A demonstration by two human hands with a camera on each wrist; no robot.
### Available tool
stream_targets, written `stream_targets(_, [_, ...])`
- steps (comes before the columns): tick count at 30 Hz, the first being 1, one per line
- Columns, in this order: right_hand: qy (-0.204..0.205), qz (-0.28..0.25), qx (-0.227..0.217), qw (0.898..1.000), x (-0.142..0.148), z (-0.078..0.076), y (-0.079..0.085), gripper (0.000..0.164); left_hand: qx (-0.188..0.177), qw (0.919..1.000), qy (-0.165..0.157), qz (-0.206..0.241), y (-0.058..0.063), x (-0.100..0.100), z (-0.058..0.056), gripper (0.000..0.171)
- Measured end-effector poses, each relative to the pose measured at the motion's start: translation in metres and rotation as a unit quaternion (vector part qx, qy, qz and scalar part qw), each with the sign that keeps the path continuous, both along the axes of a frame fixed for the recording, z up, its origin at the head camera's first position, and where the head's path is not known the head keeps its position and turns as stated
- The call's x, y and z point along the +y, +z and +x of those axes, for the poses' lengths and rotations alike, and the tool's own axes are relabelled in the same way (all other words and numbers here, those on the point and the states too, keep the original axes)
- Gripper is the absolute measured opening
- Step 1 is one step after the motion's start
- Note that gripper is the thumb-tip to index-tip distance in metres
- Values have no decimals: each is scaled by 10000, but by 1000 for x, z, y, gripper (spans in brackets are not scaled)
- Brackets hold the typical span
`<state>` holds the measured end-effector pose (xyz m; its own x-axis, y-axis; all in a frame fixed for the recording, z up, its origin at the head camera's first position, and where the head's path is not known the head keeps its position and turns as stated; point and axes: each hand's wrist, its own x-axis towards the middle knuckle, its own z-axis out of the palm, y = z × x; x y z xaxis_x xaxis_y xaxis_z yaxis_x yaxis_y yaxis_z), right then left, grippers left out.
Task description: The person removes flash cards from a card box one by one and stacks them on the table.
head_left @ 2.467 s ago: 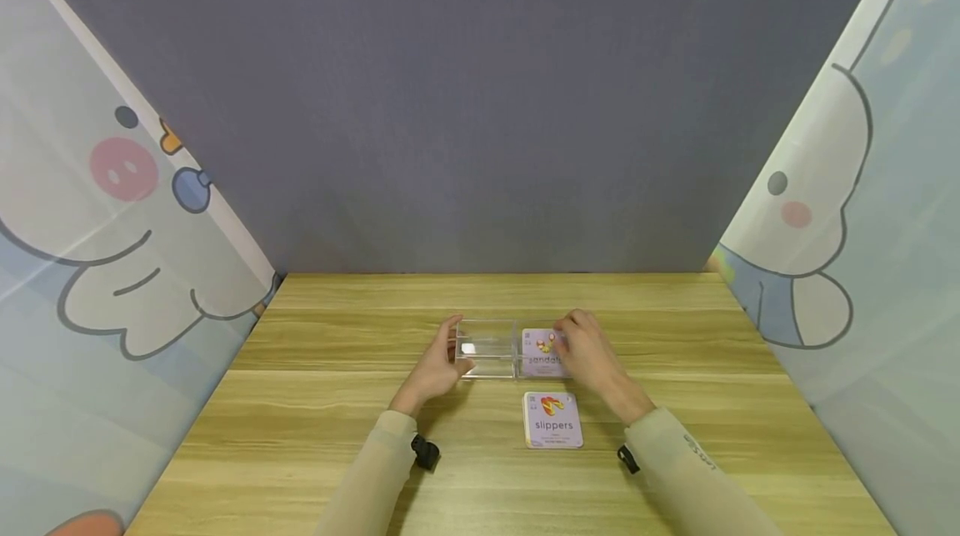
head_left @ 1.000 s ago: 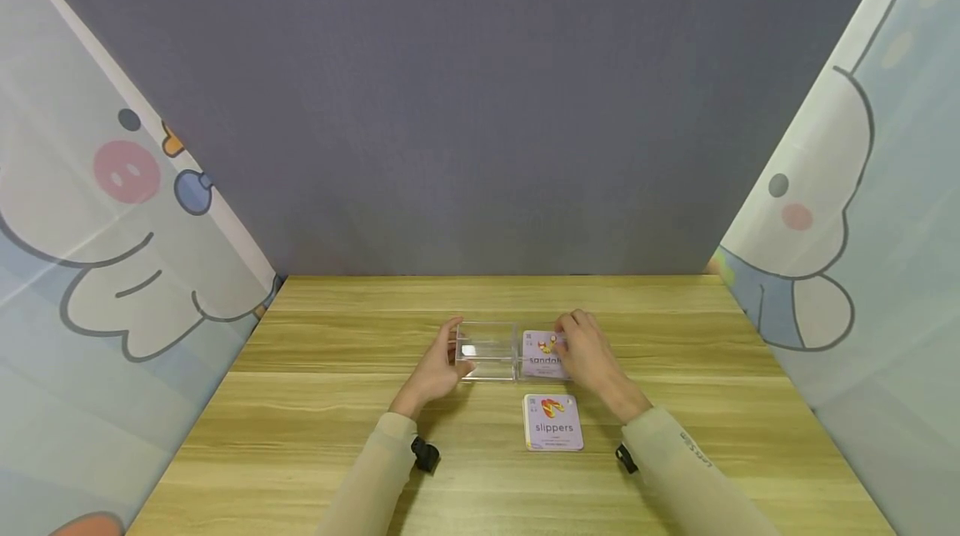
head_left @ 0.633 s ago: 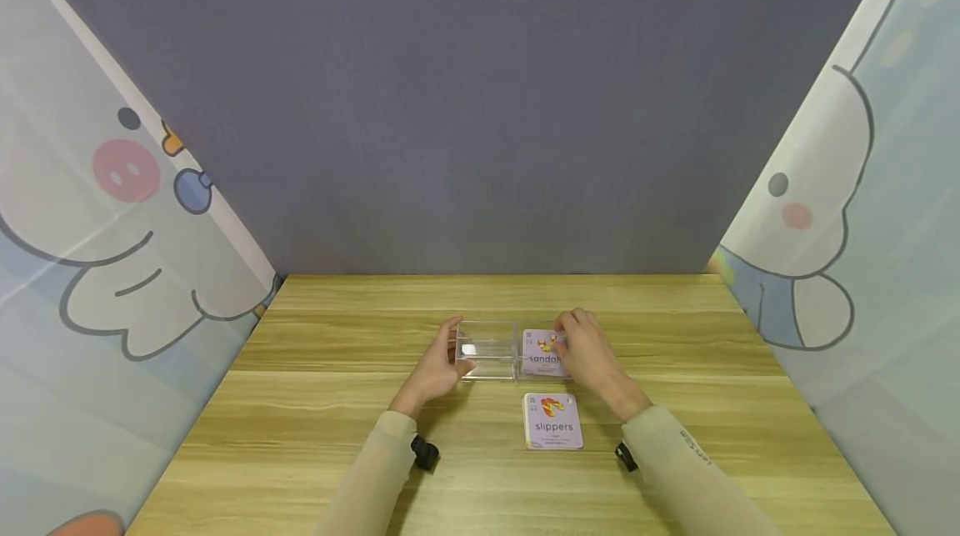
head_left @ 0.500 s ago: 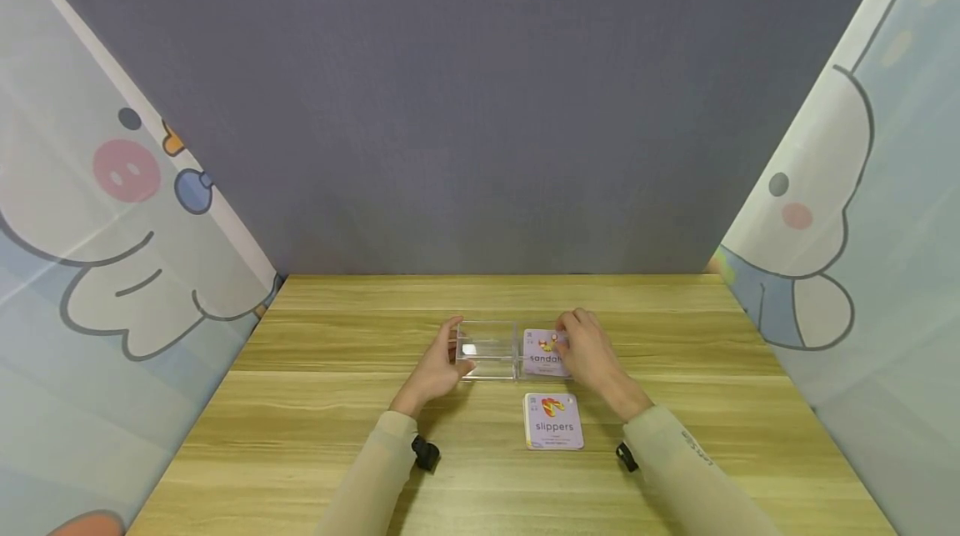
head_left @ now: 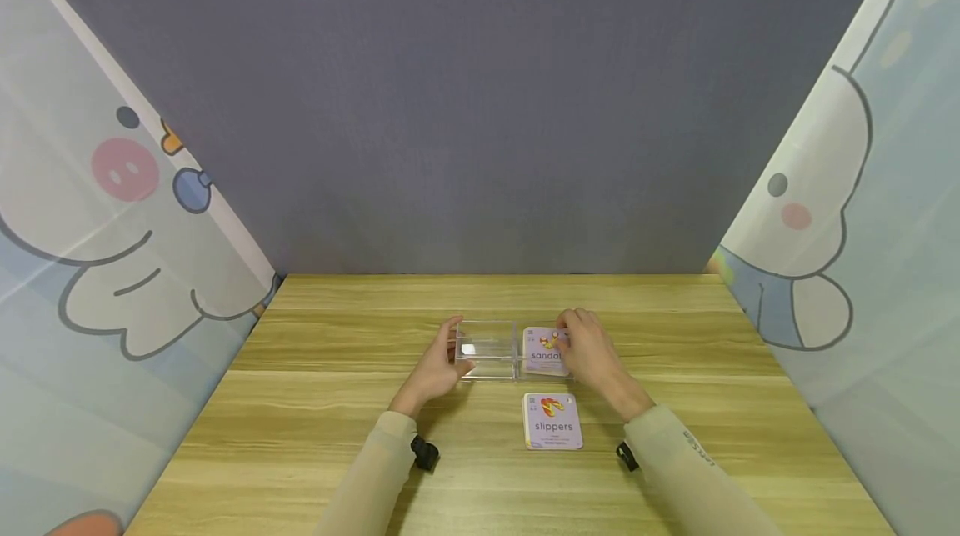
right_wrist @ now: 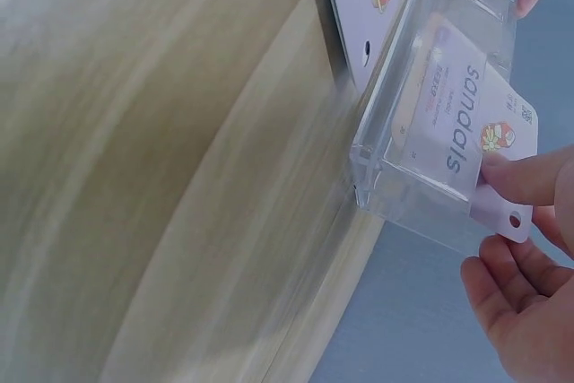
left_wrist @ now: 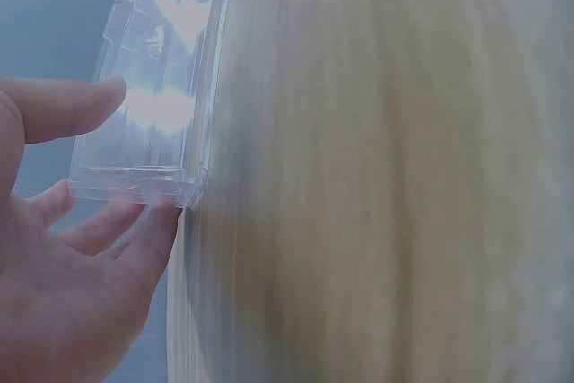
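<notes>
A clear plastic box (head_left: 486, 334) with two compartments stands on the table. My left hand (head_left: 436, 368) holds its left end, thumb in front and fingers round the far side; the left wrist view shows the thumb against the clear wall (left_wrist: 134, 145). A lilac "sandals" card (head_left: 542, 365) sits in the right compartment, with at least one more card visible beneath it. My right hand (head_left: 589, 355) pinches its upper right part, thumb on the printed face. In the right wrist view, the card (right_wrist: 448, 100) tilts and sticks partly out of the box.
A stack of lilac cards topped by "slippers" (head_left: 553, 423) lies in front of the box's right half. The wooden table (head_left: 300, 436) ends at a grey panel (head_left: 487, 144) behind. Cartoon-printed curtains (head_left: 67, 211) flank both sides.
In the head view the sandals card has shifted slightly upward in its compartment, held by the right hand. The left hand, box and slippers stack stay in place.
</notes>
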<state>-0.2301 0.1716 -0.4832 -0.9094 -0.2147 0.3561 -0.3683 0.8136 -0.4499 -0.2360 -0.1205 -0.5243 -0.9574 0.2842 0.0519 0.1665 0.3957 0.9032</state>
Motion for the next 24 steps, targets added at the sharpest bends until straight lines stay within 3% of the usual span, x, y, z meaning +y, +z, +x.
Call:
stream_targets(12, [-82, -408, -485, 9980, 1, -2, 4, 29, -20, 10000, 11, -81, 0, -1, 1, 84])
stream_targets(24, [-25, -732, -511, 9960, 1, -1, 4, 32, -24, 10000, -20, -33, 1, -1, 2, 84])
